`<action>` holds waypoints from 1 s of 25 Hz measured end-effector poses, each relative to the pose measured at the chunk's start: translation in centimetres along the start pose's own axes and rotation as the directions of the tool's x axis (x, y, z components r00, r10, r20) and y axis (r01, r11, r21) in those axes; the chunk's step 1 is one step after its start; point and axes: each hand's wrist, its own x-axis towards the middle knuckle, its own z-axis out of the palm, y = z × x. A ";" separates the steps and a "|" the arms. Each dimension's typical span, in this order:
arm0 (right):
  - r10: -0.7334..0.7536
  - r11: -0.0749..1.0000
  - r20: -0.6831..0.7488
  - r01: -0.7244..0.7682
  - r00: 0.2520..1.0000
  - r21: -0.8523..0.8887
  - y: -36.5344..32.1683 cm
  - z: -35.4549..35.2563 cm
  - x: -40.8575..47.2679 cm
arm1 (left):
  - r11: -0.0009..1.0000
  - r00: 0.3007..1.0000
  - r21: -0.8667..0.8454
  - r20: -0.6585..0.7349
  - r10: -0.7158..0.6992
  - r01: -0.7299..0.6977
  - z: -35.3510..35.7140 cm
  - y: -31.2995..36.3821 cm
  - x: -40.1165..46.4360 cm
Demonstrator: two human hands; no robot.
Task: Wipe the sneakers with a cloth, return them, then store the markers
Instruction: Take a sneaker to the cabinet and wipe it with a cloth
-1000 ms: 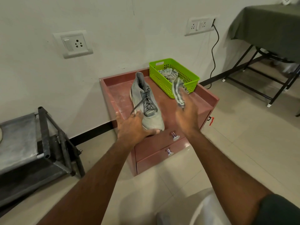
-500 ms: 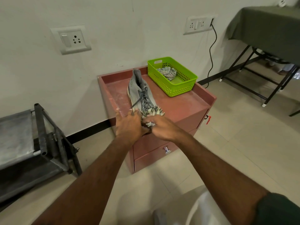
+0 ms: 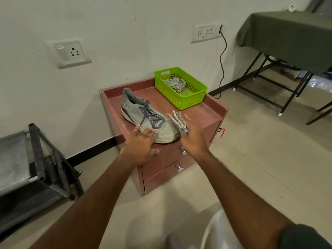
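A grey sneaker (image 3: 143,114) with dark laces lies on top of the reddish drawer cabinet (image 3: 206,112), toe toward me. My left hand (image 3: 142,144) rests flat on the sneaker's toe, fingers spread. My right hand (image 3: 192,137) is just right of the toe and holds a striped cloth (image 3: 178,121), which sticks up from the fingers beside the shoe. No markers are visible.
A green plastic basket (image 3: 190,97) with another crumpled cloth (image 3: 175,84) stands at the cabinet's back right. A black metal rack (image 3: 41,159) is on the left. At the right stands a table with a green cover (image 3: 287,36). A cable (image 3: 222,60) hangs from the wall socket.
My right hand brought the cloth down onto the sneaker's toe, then swept it off to the right side. My left hand stayed on the toe.
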 end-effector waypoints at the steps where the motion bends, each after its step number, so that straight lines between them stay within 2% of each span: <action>1: -0.019 0.997 0.052 0.023 0.998 -0.075 0.0 0.4 -0.4 | 1.000 1.000 0.002 0.009 0.021 -0.021 0.2 0.0 0.2; 5: -0.119 0.908 0.252 0.208 0.960 -0.363 -1.9 1.1 -2.6 | 0.998 1.000 -0.056 0.031 -0.002 0.004 0.2 0.1 0.8; 7: -0.167 0.901 0.416 0.310 0.894 -0.303 -1.8 1.3 -3.7 | 0.997 0.999 -0.070 0.024 -0.042 0.043 -0.2 0.4 0.6; 8: -0.169 0.940 0.454 0.282 0.875 -0.193 -1.5 1.1 -4.2 | 0.996 0.998 -0.068 0.019 -0.051 0.052 -0.6 0.7 0.5; 9: -0.122 0.990 0.418 0.143 0.900 -0.018 -1.2 0.9 -4.2 | 0.996 0.998 -0.067 0.027 -0.065 0.066 -0.7 0.6 0.4; 10: -0.029 0.981 0.292 -0.028 0.956 0.190 -1.1 0.5 -3.8 | 0.994 0.997 -0.079 0.033 -0.076 0.078 -0.7 0.6 0.4; 11: 0.107 0.922 0.118 -0.143 0.987 0.361 -0.8 -0.2 -3.0 | 0.992 0.996 -0.094 0.038 -0.075 0.078 -0.6 0.6 0.5; 12: 0.200 0.885 -0.054 -0.157 0.978 0.439 -0.5 -0.9 -2.3 | 0.993 0.997 -0.095 0.041 -0.067 0.071 -0.4 0.5 0.6; 13: 0.222 0.913 -0.216 -0.126 0.951 0.387 -0.3 -1.4 -1.8 | 0.994 0.998 -0.088 0.044 -0.055 0.059 -0.1 0.3 0.7; 14: 0.196 0.957 -0.314 -0.111 0.929 0.268 0.0 -1.6 -1.4 | 0.996 0.998 -0.081 0.045 -0.044 0.047 0.2 0.2 0.9; 15: 0.134 0.985 -0.321 -0.090 0.937 0.147 0.2 -1.5 -1.2 | 0.996 0.998 -0.077 0.040 -0.043 0.046 0.4 0.3 1.0; 17: 0.032 0.998 -0.099 -0.038 0.995 -0.057 -0.3 -0.2 -1.5 | 0.996 0.998 -0.071 0.029 -0.060 0.062 0.7 0.3 1.2; 19: -0.110 0.956 0.133 0.141 0.985 -0.258 -0.9 1.6 -2.0 | 0.994 0.996 -0.080 0.040 -0.074 0.077 0.6 0.2 1.4; 22: -0.267 0.787 0.413 0.445 0.871 -0.428 -1.4 2.1 -2.9 | 0.995 0.995 -0.048 0.046 -0.090 0.092 0.7 0.5 1.2; 24: -0.282 0.729 0.552 0.549 0.785 -0.409 -0.6 0.7 -3.3 | 0.994 0.994 -0.062 0.056 -0.092 0.095 0.4 0.5 1.2; 25: -0.277 0.721 0.573 0.560 0.772 -0.407 -0.4 -0.2 -3.5 | 0.993 0.994 -0.070 0.059 -0.087 0.091 0.4 0.4 1.1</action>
